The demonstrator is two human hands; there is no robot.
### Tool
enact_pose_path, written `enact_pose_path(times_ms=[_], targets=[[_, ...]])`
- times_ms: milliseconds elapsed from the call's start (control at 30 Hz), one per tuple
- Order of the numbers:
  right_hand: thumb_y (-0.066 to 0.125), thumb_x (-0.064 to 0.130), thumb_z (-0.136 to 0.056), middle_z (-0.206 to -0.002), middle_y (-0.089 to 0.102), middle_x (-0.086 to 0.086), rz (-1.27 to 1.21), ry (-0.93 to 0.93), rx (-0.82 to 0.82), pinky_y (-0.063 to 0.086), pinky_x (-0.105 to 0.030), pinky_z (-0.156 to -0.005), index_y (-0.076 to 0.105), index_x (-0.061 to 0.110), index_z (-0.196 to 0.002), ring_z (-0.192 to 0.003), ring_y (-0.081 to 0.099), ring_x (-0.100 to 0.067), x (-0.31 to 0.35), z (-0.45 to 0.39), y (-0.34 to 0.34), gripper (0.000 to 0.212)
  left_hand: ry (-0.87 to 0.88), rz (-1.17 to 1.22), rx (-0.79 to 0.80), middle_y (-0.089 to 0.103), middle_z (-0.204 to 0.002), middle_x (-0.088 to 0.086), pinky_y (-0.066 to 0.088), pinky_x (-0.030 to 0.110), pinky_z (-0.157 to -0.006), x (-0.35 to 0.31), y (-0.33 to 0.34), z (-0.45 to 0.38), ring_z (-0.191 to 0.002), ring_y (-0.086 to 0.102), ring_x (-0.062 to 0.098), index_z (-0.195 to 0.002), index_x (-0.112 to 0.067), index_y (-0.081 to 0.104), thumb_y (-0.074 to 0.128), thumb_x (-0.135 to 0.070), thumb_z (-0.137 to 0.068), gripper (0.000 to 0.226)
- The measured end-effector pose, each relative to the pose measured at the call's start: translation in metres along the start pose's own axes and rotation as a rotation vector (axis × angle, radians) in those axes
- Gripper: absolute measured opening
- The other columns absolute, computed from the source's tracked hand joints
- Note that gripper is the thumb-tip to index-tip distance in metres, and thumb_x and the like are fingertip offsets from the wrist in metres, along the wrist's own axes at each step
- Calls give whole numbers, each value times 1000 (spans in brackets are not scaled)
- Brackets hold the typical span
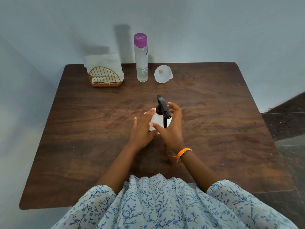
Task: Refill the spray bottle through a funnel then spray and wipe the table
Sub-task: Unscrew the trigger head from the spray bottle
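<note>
A white spray bottle (156, 120) with a black trigger head (162, 106) stands upright in the middle of the dark wooden table (82, 146). My left hand (142, 129) lies against the bottle's left side with straight fingers. My right hand (171, 126) curves loosely around the right side near the trigger head; its fingers are spread and not closed on it. A white funnel (163, 73) lies at the back of the table. Left of it stands a tall clear water bottle (141, 63) with a purple cap.
A gold wire holder (104, 77) with white paper napkins (104, 59) sits at the back left. A pale wall runs behind the table. Dark tiled floor (285, 123) shows at the right.
</note>
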State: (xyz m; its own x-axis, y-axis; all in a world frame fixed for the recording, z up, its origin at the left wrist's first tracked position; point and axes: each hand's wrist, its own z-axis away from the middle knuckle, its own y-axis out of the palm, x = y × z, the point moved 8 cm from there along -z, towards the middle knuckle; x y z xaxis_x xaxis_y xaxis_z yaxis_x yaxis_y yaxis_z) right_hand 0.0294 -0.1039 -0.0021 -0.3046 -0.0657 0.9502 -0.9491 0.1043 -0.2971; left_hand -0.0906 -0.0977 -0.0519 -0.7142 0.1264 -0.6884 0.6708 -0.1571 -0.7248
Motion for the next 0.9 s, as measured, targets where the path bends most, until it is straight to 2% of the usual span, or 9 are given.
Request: enact_pose_path(times_ms=[167,233,300,367,433,500,633,800,900], targets=[[78,19,-69,-100,58,11,-139,7,-143,50,-28,-83,50,30,-100,-93,57,-4,22,-10,-6,44,-10,24,24,11,-154,-12,-6,49,-110,3,2,-2,-142,8,16,-144,-33,7,58,-34,-84,79],[74,11,-73,-97,61,9,-145,8,-123,50,-26,-81,54,29,-97,-90,58,-2,20,-14,-10,37,-12,36,23,13,-153,-13,-2,52,-110,4,2,-3,-142,10,16,-144,-33,12,58,-36,-84,76],[69,8,-80,-103,62,9,-148,32,-48,50,-29,-90,55,28,-102,-97,58,-1,14,-17,-11,33,-23,51,23,15,-153,-11,-1,52,-110,5,1,-4,-141,10,16,-144,-33,13,59,-38,-84,76],[61,4,-85,-115,59,6,-184,37,30,46,-33,-100,52,23,-117,-111,56,-7,9,-19,-12,38,-31,55,31,17,-153,-9,0,53,-110,6,2,-5,-141,9,17,-144,-31,13,59,-37,-84,76],[63,4,-84,-120,55,10,-213,20,58,45,-27,-100,45,24,-127,-115,54,-8,6,-17,-15,51,-34,41,28,17,-153,-8,2,53,-111,6,2,-5,-141,10,18,-144,-30,13,59,-37,-84,76],[72,7,-77,-120,55,9,-213,15,45,45,-22,-97,43,24,-127,-114,54,-6,7,-16,-16,60,-33,31,25,16,-153,-8,2,53,-111,5,1,-4,-141,10,18,-144,-29,14,59,-36,-84,75],[79,4,-67,-117,54,-5,-226,2,22,48,-31,-96,46,17,-118,-110,56,-19,15,-22,-8,62,-26,35,23,16,-153,-9,1,52,-111,3,0,-4,-142,9,17,-143,-30,18,60,-34,-84,72],[75,8,-74,-106,60,13,-132,33,26,50,-25,-93,51,26,-111,-101,58,2,9,-27,-14,48,-30,34,39,16,-153,-8,3,53,-111,3,0,-6,-141,10,20,-143,-28,19,60,-35,-84,72],[71,5,-76,-116,60,8,-146,29,123,46,-21,-93,47,25,-124,-110,58,-5,6,-27,-15,57,-36,45,34,17,-153,-7,6,55,-111,5,0,-6,-141,12,20,-144,-27,16,60,-34,-84,75]])
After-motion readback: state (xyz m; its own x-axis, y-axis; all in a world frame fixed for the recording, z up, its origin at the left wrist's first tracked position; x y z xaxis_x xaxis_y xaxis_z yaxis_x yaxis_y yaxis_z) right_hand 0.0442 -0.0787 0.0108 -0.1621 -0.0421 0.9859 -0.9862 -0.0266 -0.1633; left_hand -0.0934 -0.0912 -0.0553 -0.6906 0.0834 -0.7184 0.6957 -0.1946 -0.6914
